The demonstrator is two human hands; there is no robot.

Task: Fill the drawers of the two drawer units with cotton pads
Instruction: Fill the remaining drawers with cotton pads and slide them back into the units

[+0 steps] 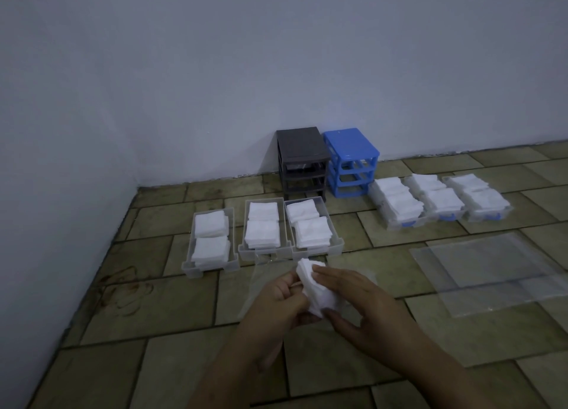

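Cotton pads (316, 288), a white wad, sit low in the middle of the view, gripped between both hands above a tiled floor (153, 301). The left hand (276, 298) curls round the wad's near side, hiding part of it; the right hand (359, 301) pinches its other edge. Thin clear wrapping beneath the hands is barely visible. Beyond, drawers (212, 242) lie out, filled; the dark unit (299, 159) and blue unit (352, 159) stand against the wall, frames dim.
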